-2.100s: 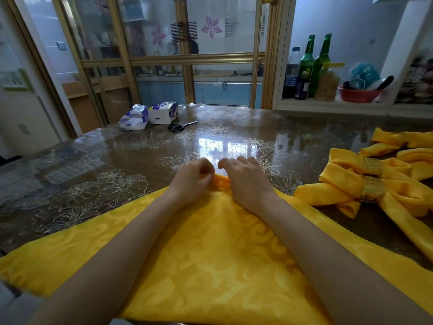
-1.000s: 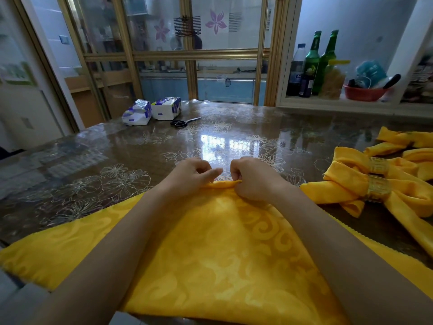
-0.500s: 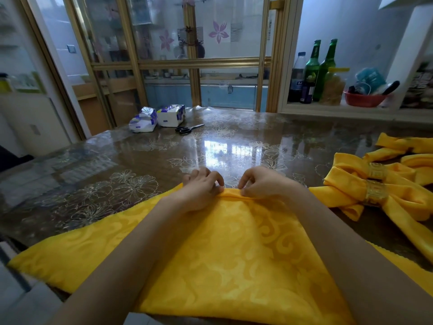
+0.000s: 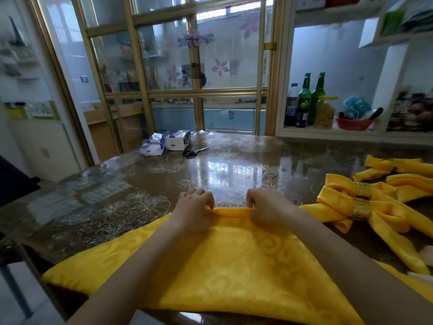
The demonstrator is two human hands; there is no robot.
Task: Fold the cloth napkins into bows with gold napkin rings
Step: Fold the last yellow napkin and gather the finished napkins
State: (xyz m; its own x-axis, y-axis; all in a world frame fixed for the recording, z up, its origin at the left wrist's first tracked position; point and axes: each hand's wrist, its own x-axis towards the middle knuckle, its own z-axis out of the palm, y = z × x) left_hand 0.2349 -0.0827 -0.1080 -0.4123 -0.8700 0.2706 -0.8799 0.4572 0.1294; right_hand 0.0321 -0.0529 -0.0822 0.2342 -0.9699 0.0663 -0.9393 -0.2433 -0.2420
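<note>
Both hands are down on the napkin [image 4: 234, 266], a yellow patterned cloth spread flat on the near side of the table [image 4: 140, 184], its near edge hanging over the table's lip. The left hand [image 4: 194, 212] pinches the far edge, fingers curled round a thin rolled fold. The right hand [image 4: 267, 207] does the same just to the right, thumb and fingers closed on that same fold, and a short tight strip of cloth runs between the two. Forearms lie over the cloth, reaching from the near corners.

Off to the right, two finished bows [image 4: 379, 207] sit on the table, each cinched by a gold ring [image 4: 360, 208], one just behind the other, tails trailing toward the near right. Further right and farther back lie more folded yellow cloths [image 4: 398, 167].

At the far left of the table, two tissue packs [image 4: 166, 143] sit side by side, with scissors [image 4: 194, 152] just to their right. Beyond the table stands a gold-framed glass partition [image 4: 194, 90], and on a shelf at the far right, green bottles [image 4: 311, 99] beside a red bowl [image 4: 353, 124].
</note>
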